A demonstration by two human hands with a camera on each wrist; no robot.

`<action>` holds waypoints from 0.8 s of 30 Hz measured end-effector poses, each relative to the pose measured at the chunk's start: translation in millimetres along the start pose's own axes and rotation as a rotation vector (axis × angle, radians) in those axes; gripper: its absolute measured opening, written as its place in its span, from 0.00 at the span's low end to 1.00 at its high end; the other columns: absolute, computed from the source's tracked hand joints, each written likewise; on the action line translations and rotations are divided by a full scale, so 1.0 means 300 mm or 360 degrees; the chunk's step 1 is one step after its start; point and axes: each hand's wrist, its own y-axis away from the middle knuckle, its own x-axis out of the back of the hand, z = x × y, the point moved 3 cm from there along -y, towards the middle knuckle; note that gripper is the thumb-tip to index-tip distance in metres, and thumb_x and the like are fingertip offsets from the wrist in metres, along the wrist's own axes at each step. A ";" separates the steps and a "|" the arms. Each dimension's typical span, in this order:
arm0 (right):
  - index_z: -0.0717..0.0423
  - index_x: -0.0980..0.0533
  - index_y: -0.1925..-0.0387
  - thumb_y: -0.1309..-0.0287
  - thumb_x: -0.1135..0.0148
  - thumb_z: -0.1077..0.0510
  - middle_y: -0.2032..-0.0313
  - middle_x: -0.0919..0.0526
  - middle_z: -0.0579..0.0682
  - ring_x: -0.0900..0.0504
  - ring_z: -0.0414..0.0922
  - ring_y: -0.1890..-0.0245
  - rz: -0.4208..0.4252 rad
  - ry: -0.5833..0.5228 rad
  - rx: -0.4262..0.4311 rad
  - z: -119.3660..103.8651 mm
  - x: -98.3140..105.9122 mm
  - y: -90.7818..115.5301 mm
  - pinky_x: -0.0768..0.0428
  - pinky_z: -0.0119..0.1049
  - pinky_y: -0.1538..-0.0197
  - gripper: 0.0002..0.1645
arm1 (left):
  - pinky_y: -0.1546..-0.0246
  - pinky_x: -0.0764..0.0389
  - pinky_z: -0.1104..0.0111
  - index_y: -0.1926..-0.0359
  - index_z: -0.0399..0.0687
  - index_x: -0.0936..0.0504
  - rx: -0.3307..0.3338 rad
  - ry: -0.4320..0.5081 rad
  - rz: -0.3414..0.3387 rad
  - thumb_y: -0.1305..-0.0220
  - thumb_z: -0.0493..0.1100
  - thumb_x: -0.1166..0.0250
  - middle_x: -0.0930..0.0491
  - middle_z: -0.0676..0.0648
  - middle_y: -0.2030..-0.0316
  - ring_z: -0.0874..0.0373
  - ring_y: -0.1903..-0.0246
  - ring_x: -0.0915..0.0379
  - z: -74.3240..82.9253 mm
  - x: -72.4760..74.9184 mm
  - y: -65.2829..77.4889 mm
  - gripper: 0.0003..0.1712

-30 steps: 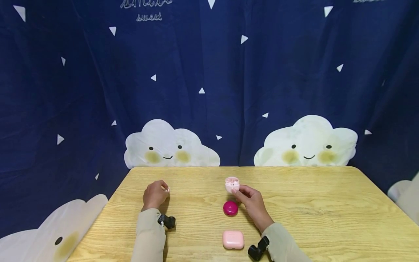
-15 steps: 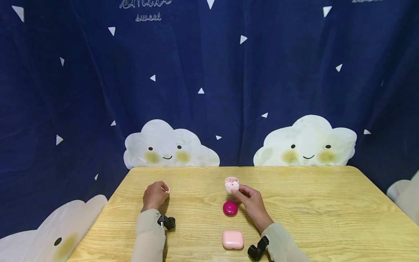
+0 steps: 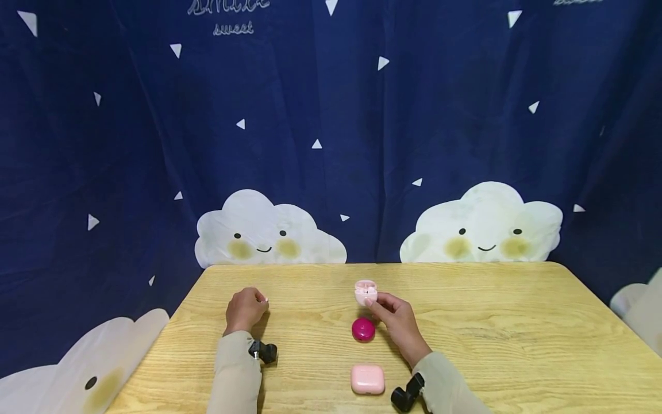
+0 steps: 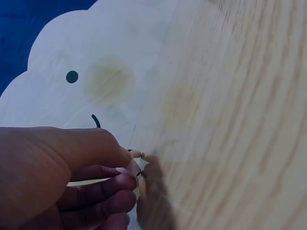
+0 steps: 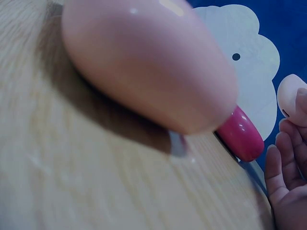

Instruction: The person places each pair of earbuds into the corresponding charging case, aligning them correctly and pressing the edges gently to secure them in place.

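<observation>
At the left of the table in the head view, my left hand (image 3: 244, 310) pinches a small whitish-pink earbud (image 4: 129, 168) between thumb and fingertips. Most of the earbud is hidden by the fingers. Near the table's far middle, my right hand (image 3: 400, 326) grips a pale pink earbud case (image 3: 364, 297) by its side, thumb on the front. Its lid stands raised, and a white bud shows in the right part of the case. Just below that hand lies a round magenta case (image 3: 364, 329), closed. Nearer the front sits a closed pink rounded case (image 3: 368, 379).
The wooden table (image 3: 496, 333) reaches back to a navy curtain (image 3: 331, 115) printed with smiling clouds and white triangles. The pink case fills much of the right wrist view, with the magenta one behind it. Each sleeve carries a black wrist camera (image 3: 263, 351).
The earbud between my left fingertips has shifted slightly and shows less in the head view. My right hand and the cases keep their places.
</observation>
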 end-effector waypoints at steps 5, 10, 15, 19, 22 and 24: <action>0.65 0.19 0.56 0.41 0.34 0.59 0.64 0.18 0.53 0.21 0.56 0.60 -0.0007 0.0000 -0.0006 0.002 0.002 -0.001 0.19 0.40 0.58 0.14 | 0.78 0.32 0.63 0.80 0.46 0.23 0.0010 -0.0026 -0.0006 0.47 0.40 0.32 0.25 0.49 0.80 0.53 0.79 0.31 0.000 -0.004 0.001 0.10; 0.65 0.19 0.56 0.41 0.34 0.59 0.65 0.18 0.53 0.21 0.56 0.60 -0.0008 -0.0004 -0.0002 0.001 0.002 0.000 0.19 0.39 0.59 0.14 | 0.80 0.33 0.63 0.83 0.46 0.24 0.0025 -0.0053 -0.0003 0.49 0.41 0.33 0.26 0.49 0.82 0.53 0.80 0.31 0.005 -0.007 0.002 0.11; 0.66 0.20 0.56 0.41 0.34 0.59 0.64 0.18 0.53 0.21 0.56 0.59 -0.0009 -0.0013 -0.0003 0.000 0.000 0.000 0.19 0.40 0.58 0.15 | 0.79 0.34 0.64 0.83 0.46 0.25 0.0039 -0.0054 -0.0004 0.51 0.40 0.34 0.27 0.48 0.82 0.53 0.79 0.31 0.008 -0.005 0.005 0.11; 0.66 0.20 0.55 0.41 0.34 0.59 0.63 0.18 0.54 0.21 0.56 0.58 -0.0011 -0.0023 -0.0001 0.003 0.001 -0.002 0.18 0.40 0.57 0.15 | 0.79 0.34 0.64 0.82 0.45 0.26 0.0042 -0.0026 -0.0014 0.50 0.40 0.34 0.27 0.48 0.81 0.53 0.79 0.31 0.018 -0.004 0.007 0.10; 0.65 0.20 0.55 0.41 0.34 0.59 0.63 0.17 0.54 0.20 0.56 0.58 -0.0012 -0.0040 -0.0002 0.011 0.003 -0.006 0.18 0.40 0.57 0.16 | 0.77 0.35 0.65 0.79 0.45 0.26 0.0048 0.0013 -0.0032 0.48 0.40 0.35 0.27 0.48 0.81 0.53 0.78 0.31 0.029 -0.004 0.005 0.09; 0.65 0.19 0.55 0.42 0.33 0.58 0.63 0.17 0.54 0.20 0.56 0.58 -0.0013 -0.0057 -0.0007 0.017 0.004 -0.010 0.18 0.40 0.58 0.16 | 0.77 0.35 0.64 0.77 0.45 0.26 0.0037 0.0043 -0.0033 0.47 0.40 0.36 0.27 0.48 0.80 0.53 0.77 0.31 0.036 -0.005 0.003 0.08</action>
